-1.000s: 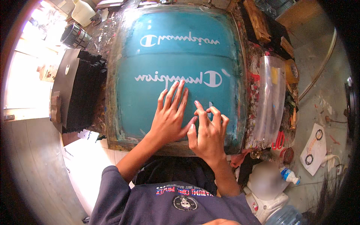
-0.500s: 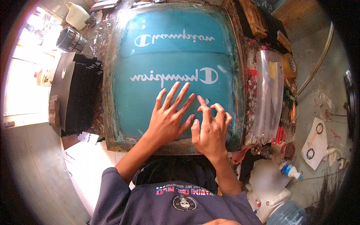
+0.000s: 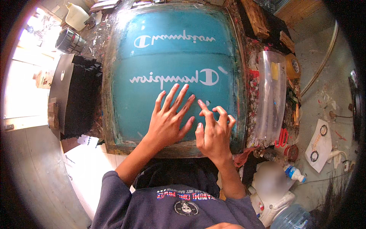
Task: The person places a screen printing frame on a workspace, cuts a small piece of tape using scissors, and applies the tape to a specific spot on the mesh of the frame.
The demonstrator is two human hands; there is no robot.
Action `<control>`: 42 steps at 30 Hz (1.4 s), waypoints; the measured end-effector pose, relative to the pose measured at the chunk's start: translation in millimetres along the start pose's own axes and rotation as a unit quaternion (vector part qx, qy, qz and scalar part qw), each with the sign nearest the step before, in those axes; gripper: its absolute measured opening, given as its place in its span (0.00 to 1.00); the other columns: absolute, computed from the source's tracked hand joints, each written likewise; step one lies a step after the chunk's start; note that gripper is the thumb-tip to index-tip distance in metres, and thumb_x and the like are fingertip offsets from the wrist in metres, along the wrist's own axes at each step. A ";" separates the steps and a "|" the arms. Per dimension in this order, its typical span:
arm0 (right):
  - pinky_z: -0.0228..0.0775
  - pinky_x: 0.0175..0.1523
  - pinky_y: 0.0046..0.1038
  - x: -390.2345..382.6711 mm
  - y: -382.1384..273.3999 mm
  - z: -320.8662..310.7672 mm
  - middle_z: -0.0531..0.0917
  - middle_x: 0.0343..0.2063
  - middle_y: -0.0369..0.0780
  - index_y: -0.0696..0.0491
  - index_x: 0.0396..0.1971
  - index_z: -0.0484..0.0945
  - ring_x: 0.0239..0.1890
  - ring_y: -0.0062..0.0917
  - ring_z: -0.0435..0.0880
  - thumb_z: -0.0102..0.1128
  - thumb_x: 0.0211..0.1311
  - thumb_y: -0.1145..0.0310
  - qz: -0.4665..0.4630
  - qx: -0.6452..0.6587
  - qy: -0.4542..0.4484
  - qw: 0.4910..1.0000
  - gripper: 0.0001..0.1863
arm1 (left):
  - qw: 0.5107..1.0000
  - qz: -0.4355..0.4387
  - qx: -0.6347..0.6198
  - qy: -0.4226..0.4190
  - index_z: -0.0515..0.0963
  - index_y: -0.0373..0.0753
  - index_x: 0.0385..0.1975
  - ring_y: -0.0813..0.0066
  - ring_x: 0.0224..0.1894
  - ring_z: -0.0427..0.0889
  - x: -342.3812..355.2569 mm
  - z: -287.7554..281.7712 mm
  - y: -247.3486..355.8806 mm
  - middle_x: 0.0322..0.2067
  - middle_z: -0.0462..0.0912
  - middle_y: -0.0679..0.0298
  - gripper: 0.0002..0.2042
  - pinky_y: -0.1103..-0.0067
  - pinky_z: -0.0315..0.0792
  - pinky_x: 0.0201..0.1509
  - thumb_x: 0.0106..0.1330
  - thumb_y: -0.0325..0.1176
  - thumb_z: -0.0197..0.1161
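Note:
A screen-printing screen [image 3: 167, 61] lies in front of me, its teal mesh bearing two pale lines of mirrored lettering inside a worn, stained wooden frame [image 3: 108, 118]. My left hand [image 3: 166, 121] is spread flat over the near half of the mesh, fingertips just below the lower line of lettering, holding nothing. To its right, my right hand [image 3: 215, 134] points its index finger at the mesh beside a small pale mark, the other fingers bent but apart. I see nothing in it. Whether that fingertip touches the mesh I cannot tell.
Left of the screen stands a stack of black sheets [image 3: 80, 101], with a cup [image 3: 70, 41] and pale jug [image 3: 77, 17] behind. On the right are a clear plastic sheet [image 3: 269, 114], a yellow tape roll [image 3: 292, 66] and red-handled scissors [image 3: 282, 138]. A bottle [image 3: 294, 173] lies lower right.
The whole view has shifted slightly, so things sit a little further left. My left hand stays flat on the mesh; my right thumb has moved slightly away from the left hand.

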State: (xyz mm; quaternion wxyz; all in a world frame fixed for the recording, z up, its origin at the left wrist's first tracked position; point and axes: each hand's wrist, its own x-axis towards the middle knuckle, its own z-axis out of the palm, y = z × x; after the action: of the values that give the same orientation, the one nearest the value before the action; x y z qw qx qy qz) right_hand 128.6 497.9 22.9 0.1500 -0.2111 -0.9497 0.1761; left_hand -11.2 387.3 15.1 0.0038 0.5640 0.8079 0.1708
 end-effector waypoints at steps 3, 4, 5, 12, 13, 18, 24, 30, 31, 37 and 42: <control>0.52 0.57 0.42 -6.9 -2.8 -6.6 0.80 0.41 0.34 0.54 0.63 0.67 0.54 0.34 0.68 0.52 0.55 0.65 0.008 0.015 -0.018 1.000 0.32 | 1.000 0.001 -0.003 0.002 0.69 0.44 0.64 0.58 0.73 0.55 -0.1 -0.7 -0.5 0.71 0.59 0.57 0.28 0.58 0.47 0.73 0.65 0.47 0.58; 0.52 0.57 0.42 -8.9 -3.6 -9.6 0.80 0.41 0.34 0.54 0.63 0.67 0.54 0.34 0.68 0.52 0.55 0.65 0.003 0.011 -0.014 1.000 0.32 | 1.000 0.000 -0.007 -0.007 0.69 0.44 0.64 0.58 0.73 0.55 -0.2 -0.8 -0.8 0.71 0.59 0.57 0.28 0.58 0.47 0.73 0.65 0.47 0.58; 0.52 0.57 0.42 -10.5 -4.2 -12.6 0.80 0.41 0.35 0.54 0.64 0.67 0.54 0.34 0.68 0.52 0.55 0.66 0.004 0.008 -0.022 1.000 0.32 | 1.000 0.000 -0.008 0.006 0.69 0.44 0.64 0.58 0.73 0.55 -0.4 -0.9 -1.0 0.71 0.59 0.57 0.28 0.58 0.47 0.73 0.65 0.47 0.58; 0.54 0.57 0.41 2.4 2.4 -10.0 0.80 0.46 0.37 0.55 0.60 0.70 0.53 0.34 0.69 0.53 0.56 0.66 -0.003 0.005 -0.008 1.000 0.29 | 1.000 0.008 -0.010 0.001 0.69 0.45 0.65 0.57 0.73 0.55 -1.1 0.1 -0.3 0.71 0.59 0.58 0.28 0.58 0.47 0.73 0.65 0.46 0.59; 0.54 0.57 0.41 1.7 2.2 -11.0 0.80 0.46 0.37 0.55 0.60 0.70 0.53 0.34 0.69 0.53 0.56 0.66 -0.005 0.003 -0.004 1.000 0.29 | 1.000 0.005 -0.017 -0.001 0.69 0.45 0.65 0.56 0.73 0.55 -1.0 -0.1 -0.4 0.70 0.59 0.57 0.28 0.58 0.47 0.73 0.64 0.46 0.59; 0.56 0.55 0.39 -14.8 -3.0 -33.5 0.80 0.53 0.38 0.55 0.49 0.75 0.50 0.33 0.72 0.56 0.57 0.67 -0.036 0.037 -0.019 0.998 0.19 | 0.999 0.019 -0.025 0.029 0.69 0.44 0.65 0.56 0.72 0.57 -0.9 -3.0 -1.2 0.70 0.60 0.57 0.29 0.59 0.49 0.72 0.64 0.45 0.60; 0.59 0.55 0.39 -2.1 -6.9 -26.2 0.83 0.43 0.37 0.56 0.51 0.75 0.49 0.33 0.74 0.55 0.60 0.69 -0.046 0.023 0.026 0.998 0.19 | 0.992 0.029 -0.086 0.091 0.69 0.42 0.64 0.55 0.69 0.62 -7.2 -16.5 -1.6 0.68 0.64 0.55 0.29 0.59 0.53 0.70 0.61 0.40 0.65; 0.65 0.48 0.36 -36.5 5.7 -38.6 0.84 0.36 0.39 0.55 0.43 0.79 0.41 0.33 0.78 0.57 0.63 0.69 -0.006 0.038 0.058 0.998 0.11 | 0.958 -0.188 0.059 0.210 0.71 0.35 0.60 0.51 0.66 0.65 -65.6 -67.4 -69.2 0.63 0.69 0.50 0.28 0.62 0.56 0.70 0.60 0.37 0.65; 0.69 0.43 0.35 -49.8 12.2 -48.1 0.85 0.33 0.40 0.55 0.40 0.79 0.36 0.33 0.81 0.58 0.63 0.70 0.037 0.039 0.068 0.996 0.08 | 0.943 -0.252 0.051 0.213 0.71 0.34 0.59 0.50 0.65 0.66 -80.0 -74.3 -84.3 0.61 0.71 0.48 0.27 0.63 0.57 0.69 0.60 0.37 0.65; 0.73 0.36 0.36 -136.3 28.7 -80.7 0.82 0.23 0.42 0.56 0.37 0.76 0.29 0.36 0.83 0.52 0.69 0.72 0.328 0.087 0.133 0.931 0.05 | 0.868 -0.465 -0.141 0.104 0.75 0.28 0.52 0.50 0.56 0.73 -156.3 -73.6 -117.7 0.51 0.77 0.45 0.26 0.66 0.65 0.63 0.61 0.43 0.65; 0.56 0.69 0.43 -140.6 24.8 -66.9 0.70 0.58 0.51 0.60 0.56 0.67 0.62 0.48 0.67 0.57 0.50 0.77 0.192 0.046 0.078 0.977 0.29 | 0.896 -0.399 -0.152 0.124 0.75 0.26 0.53 0.48 0.57 0.73 -149.5 -60.6 -126.5 0.52 0.76 0.43 0.29 0.66 0.64 0.63 0.62 0.47 0.64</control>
State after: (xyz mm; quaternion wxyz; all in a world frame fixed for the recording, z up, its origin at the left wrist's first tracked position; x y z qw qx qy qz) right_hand 283.0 473.3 43.2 0.1962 -0.3953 -0.8677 0.2287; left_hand -83.9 195.7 8.9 0.0568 0.1608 0.9233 0.3441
